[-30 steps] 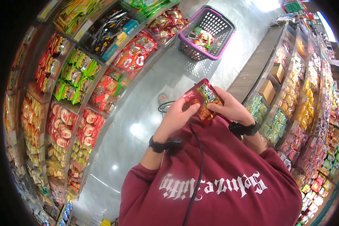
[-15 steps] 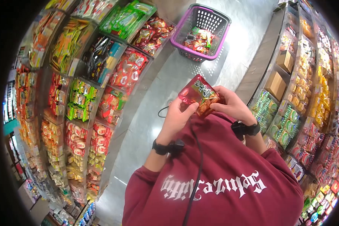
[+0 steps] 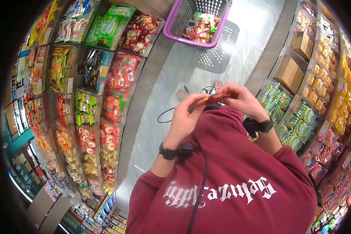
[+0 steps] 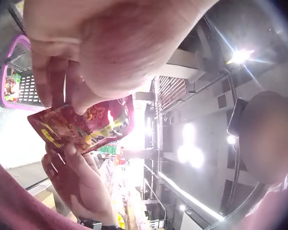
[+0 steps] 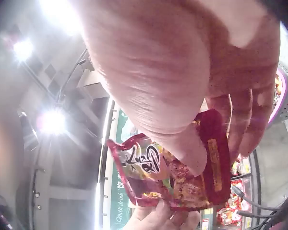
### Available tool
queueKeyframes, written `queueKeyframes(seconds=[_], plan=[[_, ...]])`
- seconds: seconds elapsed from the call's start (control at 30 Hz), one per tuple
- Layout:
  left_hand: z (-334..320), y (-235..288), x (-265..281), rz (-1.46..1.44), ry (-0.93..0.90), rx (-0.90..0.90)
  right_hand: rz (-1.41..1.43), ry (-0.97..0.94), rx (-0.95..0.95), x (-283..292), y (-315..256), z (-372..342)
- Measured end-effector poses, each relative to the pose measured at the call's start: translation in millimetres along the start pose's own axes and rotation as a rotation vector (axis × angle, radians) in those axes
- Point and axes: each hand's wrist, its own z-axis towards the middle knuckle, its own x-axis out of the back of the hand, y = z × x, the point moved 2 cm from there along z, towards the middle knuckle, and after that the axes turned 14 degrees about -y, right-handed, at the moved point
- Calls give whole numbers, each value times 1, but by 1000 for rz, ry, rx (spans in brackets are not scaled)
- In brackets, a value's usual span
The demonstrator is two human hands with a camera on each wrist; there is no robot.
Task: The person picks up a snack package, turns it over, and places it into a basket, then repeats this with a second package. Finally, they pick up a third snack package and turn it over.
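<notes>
Between both hands is a red foil snack packet point(image 3: 221, 96), tipped nearly edge-on in the head view. Its printed faces show in the wrist views, a food picture with yellow print on one side point(image 4: 79, 125) and large black characters on the other point(image 5: 146, 165). My left hand point(image 3: 184, 119) pinches one end between thumb and fingers. The opposite end is pinched by my right hand point(image 3: 243, 103). The packet is held up in front of the chest, above a maroon sweatshirt point(image 3: 226, 156).
A grey basket with a purple rim point(image 3: 171, 34) stands on the floor ahead, several packets point(image 3: 202, 29) inside. Snack shelves point(image 3: 123, 74) line the left; more shelves with cardboard boxes point(image 3: 288, 74) line the right. A black cable point(image 3: 201, 187) runs down the sweatshirt.
The packet has turned from showing its printed face to nearly edge-on, still held by both hands. In the head view, the basket has shifted up and left, and the shelves have shifted too.
</notes>
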Motion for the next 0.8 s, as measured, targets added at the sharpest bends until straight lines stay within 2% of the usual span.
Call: queueKeyframes(seconds=[0.1,0.13,0.23,0.37,0.43,0.6,0.63,0.7,0.8], plan=[[7,13,-9,102,6,-67,-99,-4,38,7,0,3],[8,16,-10,128,27,-95,-29,18,56,6,-1,5],[9,17,0,457,50,-161,-17,32,112,5,-10,18],[5,11,11,221,118,-134,-40,-22,61,2,-22,37],[4,7,20,144,132,-157,-153,-11,48,0,-30,45],[-2,17,61,101,95,-166,-259,95,65,-19,-45,68],[-3,21,72,109,88,-152,-196,108,32,-27,-50,73],[-3,23,94,-102,152,-187,-69,127,-45,-48,-63,85],[-9,16,127,-298,167,-215,-200,138,-73,-69,-70,108]])
